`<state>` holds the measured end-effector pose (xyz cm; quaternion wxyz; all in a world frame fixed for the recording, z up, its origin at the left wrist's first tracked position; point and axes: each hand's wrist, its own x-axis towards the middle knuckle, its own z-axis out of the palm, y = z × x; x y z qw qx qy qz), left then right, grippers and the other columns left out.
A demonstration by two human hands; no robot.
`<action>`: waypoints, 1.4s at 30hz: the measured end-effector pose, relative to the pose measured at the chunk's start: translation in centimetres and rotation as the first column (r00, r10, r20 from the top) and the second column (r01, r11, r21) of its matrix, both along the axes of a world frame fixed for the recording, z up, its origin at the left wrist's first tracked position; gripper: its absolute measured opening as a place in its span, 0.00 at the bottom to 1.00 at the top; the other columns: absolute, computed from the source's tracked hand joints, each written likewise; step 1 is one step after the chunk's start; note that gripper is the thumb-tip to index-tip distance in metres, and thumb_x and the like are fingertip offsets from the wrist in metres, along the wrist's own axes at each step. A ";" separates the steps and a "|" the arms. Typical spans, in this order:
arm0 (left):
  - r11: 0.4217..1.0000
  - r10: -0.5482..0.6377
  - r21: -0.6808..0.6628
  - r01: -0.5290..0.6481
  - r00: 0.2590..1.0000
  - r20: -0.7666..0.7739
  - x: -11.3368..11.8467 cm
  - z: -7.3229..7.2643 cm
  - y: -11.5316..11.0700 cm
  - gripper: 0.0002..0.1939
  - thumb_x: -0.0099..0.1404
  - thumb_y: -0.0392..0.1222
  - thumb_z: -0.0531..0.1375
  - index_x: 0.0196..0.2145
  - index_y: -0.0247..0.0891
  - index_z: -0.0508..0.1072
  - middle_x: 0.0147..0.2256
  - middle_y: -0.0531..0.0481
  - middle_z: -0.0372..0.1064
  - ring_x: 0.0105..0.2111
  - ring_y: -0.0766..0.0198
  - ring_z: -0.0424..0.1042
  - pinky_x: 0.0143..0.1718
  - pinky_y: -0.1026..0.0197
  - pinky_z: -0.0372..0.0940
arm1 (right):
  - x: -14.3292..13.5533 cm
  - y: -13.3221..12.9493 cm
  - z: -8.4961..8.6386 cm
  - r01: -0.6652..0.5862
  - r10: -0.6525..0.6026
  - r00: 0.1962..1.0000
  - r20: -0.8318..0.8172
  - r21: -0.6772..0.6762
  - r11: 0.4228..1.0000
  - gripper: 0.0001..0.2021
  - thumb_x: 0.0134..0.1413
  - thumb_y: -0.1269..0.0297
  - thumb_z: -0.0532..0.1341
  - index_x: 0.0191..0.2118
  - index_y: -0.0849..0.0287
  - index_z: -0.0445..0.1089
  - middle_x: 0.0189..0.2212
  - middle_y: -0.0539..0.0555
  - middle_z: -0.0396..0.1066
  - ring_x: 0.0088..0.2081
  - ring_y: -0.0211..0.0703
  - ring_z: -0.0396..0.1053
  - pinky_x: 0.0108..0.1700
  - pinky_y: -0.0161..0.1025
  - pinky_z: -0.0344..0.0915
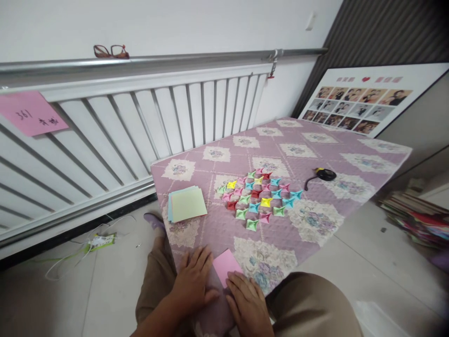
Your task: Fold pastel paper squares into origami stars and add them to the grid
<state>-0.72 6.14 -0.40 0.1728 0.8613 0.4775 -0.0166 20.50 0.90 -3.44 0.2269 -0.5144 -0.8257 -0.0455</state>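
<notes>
Paper (227, 266), pink and flat on the cloth-covered bench (217, 234), lies partly under your right grip (247, 299), which rests open and palm down across its nearer end. Your left grip (196, 281) is also open, flat on the bench just beside the sheet's left edge. Beyond your left grip sits a stack of paper squares (187, 203), and ahead of your right one spread small colourful folded pieces (265, 202).

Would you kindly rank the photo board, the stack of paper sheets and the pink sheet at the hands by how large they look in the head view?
1. Photo board
2. Stack of paper sheets
3. Pink sheet, partly covered by the right hand
</notes>
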 end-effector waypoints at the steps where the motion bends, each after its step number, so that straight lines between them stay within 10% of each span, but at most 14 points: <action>1: 1.000 0.013 0.004 -0.013 1.000 -0.002 0.0 -0.1 0.3 0.41 0.61 0.56 0.55 0.66 0.38 0.44 0.66 0.44 0.35 0.65 0.47 0.36 0.61 0.37 0.36 | -0.1 0.1 0.1 0.002 -0.002 1.000 -0.016 0.002 1.000 0.14 0.55 0.65 0.59 0.48 0.51 0.68 0.48 0.48 0.72 0.48 0.45 0.69 0.51 0.44 0.54; 9: 0.900 0.314 0.204 -0.386 0.897 0.311 2.1 -0.8 0.2 0.20 0.65 0.36 0.50 0.54 0.37 0.65 0.54 0.41 0.63 0.55 0.54 0.60 0.55 0.47 0.55 | -1.1 0.6 0.9 0.063 -0.066 0.986 -0.156 -0.023 0.998 0.09 0.57 0.68 0.57 0.42 0.51 0.70 0.42 0.48 0.74 0.45 0.44 0.69 0.46 0.42 0.56; 16: 0.941 0.232 0.164 -0.295 0.918 0.321 4.2 0.7 -1.0 0.08 0.62 0.39 0.58 0.40 0.44 0.72 0.41 0.50 0.68 0.43 0.58 0.64 0.48 0.52 0.56 | -1.0 1.6 1.4 0.085 -0.114 0.976 -0.187 -0.155 0.984 0.07 0.58 0.67 0.55 0.37 0.51 0.71 0.37 0.50 0.73 0.39 0.45 0.68 0.43 0.43 0.58; 23: 0.951 0.237 0.126 -0.281 0.930 0.280 4.2 1.1 -0.8 0.18 0.56 0.48 0.63 0.45 0.44 0.71 0.44 0.50 0.66 0.46 0.55 0.61 0.50 0.52 0.52 | 0.1 4.7 1.2 0.218 -0.234 0.967 -0.104 -0.142 0.966 0.24 0.55 0.55 0.59 0.56 0.57 0.61 0.52 0.58 0.66 0.53 0.52 0.62 0.51 0.49 0.57; 42: 0.956 0.255 0.077 -0.282 0.933 0.255 4.1 1.4 -0.6 0.20 0.56 0.51 0.63 0.45 0.43 0.70 0.44 0.48 0.65 0.46 0.53 0.61 0.50 0.50 0.51 | 0.5 6.2 1.6 0.201 -0.260 0.939 -0.224 -0.257 0.945 0.14 0.53 0.54 0.59 0.44 0.49 0.72 0.49 0.53 0.70 0.53 0.53 0.63 0.52 0.52 0.55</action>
